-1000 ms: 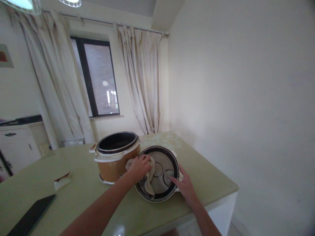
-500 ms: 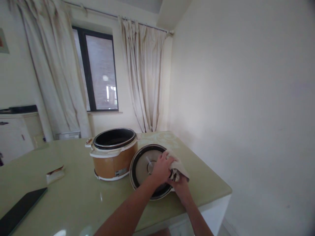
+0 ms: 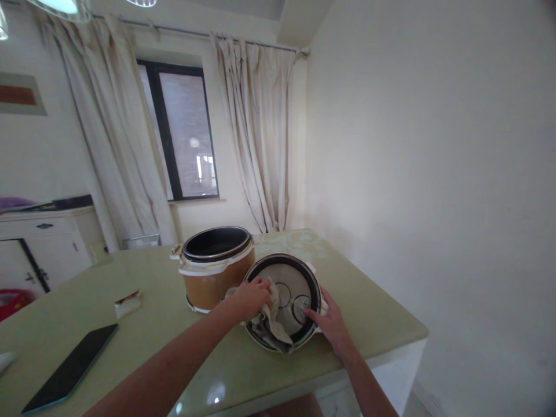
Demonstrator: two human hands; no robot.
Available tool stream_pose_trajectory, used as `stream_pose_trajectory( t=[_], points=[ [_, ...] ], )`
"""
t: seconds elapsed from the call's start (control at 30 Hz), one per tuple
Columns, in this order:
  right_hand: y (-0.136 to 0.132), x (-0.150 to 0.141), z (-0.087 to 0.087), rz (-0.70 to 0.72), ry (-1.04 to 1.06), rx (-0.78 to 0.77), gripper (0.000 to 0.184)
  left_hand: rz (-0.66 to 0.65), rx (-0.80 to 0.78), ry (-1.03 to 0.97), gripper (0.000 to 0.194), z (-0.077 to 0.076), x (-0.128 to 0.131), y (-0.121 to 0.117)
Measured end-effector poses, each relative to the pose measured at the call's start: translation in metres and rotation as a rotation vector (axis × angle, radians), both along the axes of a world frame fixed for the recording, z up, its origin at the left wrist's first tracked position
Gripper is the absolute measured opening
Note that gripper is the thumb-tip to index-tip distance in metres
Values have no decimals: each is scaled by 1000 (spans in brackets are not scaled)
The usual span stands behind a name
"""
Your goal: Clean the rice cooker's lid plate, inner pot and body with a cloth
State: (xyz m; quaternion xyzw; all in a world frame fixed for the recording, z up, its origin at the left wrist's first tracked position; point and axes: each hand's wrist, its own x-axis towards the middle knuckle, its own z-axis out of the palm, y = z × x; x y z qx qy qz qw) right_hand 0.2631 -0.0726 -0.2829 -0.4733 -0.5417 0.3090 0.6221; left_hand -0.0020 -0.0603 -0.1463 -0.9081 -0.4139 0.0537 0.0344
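Note:
A round pressure cooker lid (image 3: 284, 275) is tilted up on the table with its metal underside and dark sealing ring toward me. My left hand (image 3: 253, 298) presses a pale cloth (image 3: 277, 327) against the lid's left side, fingers closed on it. My right hand (image 3: 329, 317) grips the lid's right rim, thumb over the inner face. Just behind the lid stands the orange-brown and white cooker body (image 3: 204, 286), uncovered, with a dark inner pot (image 3: 216, 242) inside.
On the table's left lie a dark flat slab (image 3: 72, 368) and a small white packet (image 3: 127, 304). The pale green tabletop (image 3: 174, 341) ends at a front edge and right corner. Beyond are a window (image 3: 186, 130), curtains (image 3: 260, 133) and a white cabinet (image 3: 52, 243).
My left hand and the cloth have moved from the lid's right side to its left side. My right hand has left the cloth and now holds the lid's right rim. The view has turned left.

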Motion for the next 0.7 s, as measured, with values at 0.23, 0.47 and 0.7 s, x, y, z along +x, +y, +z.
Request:
stream_pose_trajectory(
  t=[0.23, 0.47, 0.7],
  points=[
    [3, 3, -4, 4, -112, 55, 66, 327, 270, -358, 57, -10, 5, 18],
    [0, 5, -7, 4, -140, 60, 78, 304, 219, -838, 68, -32, 93, 24],
    [7, 8, -8, -22, -121, 77, 66, 68, -5, -688, 61, -44, 106, 14]
  ],
)
